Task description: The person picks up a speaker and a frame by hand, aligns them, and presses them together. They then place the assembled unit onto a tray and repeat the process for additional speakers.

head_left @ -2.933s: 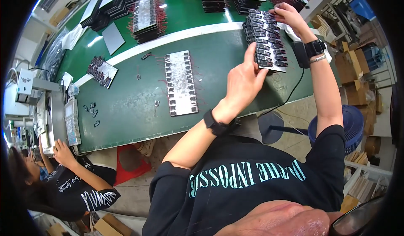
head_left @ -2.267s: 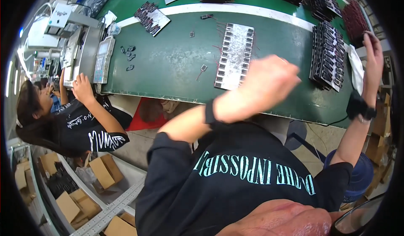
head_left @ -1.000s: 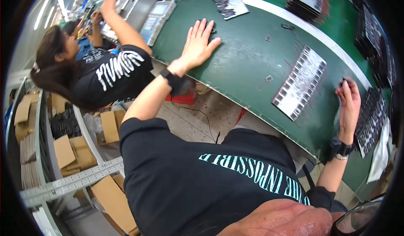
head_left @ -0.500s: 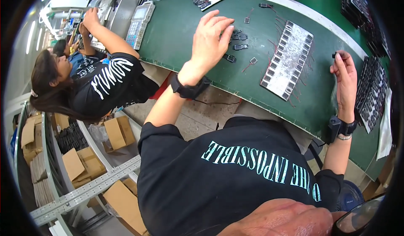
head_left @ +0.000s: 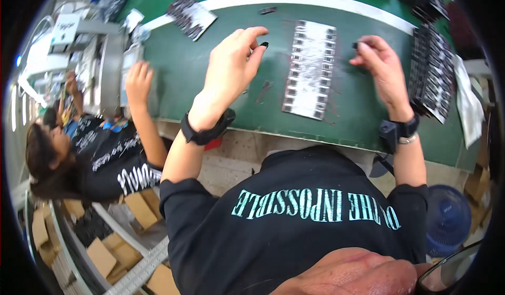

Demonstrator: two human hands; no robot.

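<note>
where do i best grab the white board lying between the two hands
Probably by the middle of its short near edge, coming from the near side: the white board lies flat on the green bench, and small black parts with thin wires line both long edges, leaving the middle strip free.

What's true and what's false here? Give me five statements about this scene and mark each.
1. The board lies between the left hand and the right hand. True.
2. The right hand presses on the board. False: it is to the board's right, pinching a black part.
3. The fan stands at the left. False: the fan is at the right.
4. The white sheet is right of the stack. True.
5. The left hand lies flat. False: its fingers are bent.
</note>
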